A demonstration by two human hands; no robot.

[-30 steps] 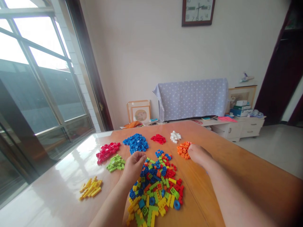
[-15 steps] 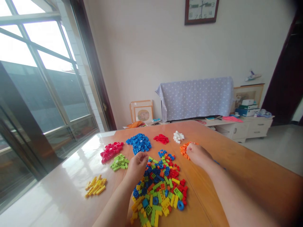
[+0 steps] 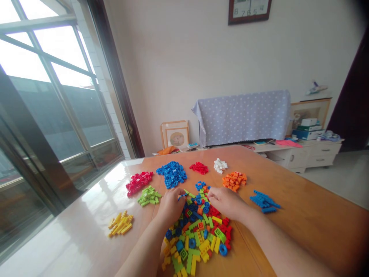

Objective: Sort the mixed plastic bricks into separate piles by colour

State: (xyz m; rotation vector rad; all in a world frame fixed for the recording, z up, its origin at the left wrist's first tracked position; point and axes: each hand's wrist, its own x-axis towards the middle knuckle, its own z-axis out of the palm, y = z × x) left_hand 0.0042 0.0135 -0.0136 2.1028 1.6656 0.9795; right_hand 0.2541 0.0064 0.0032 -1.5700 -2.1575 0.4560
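Left hand: bare, with short, rounded fingers that I see in part.
Right hand: bare as well, softly rounded across the back.
Left forearm: bare, smooth, slim at my wrist and wider below.
Right forearm: bare, tapering towards my wrist; its lower part seems slightly blurred.

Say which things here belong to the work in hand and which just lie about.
In the work:
Mixed heap of coloured plastic bricks, at left hand and right hand
Piles of yellow bricks, lime bricks, pink bricks, small blue pieces, red bricks, white bricks, orange bricks, long blue bricks

Lying about:
Pale blue dotted cloth
Wood-framed picture
Bright pink cloth
Stacked boxes
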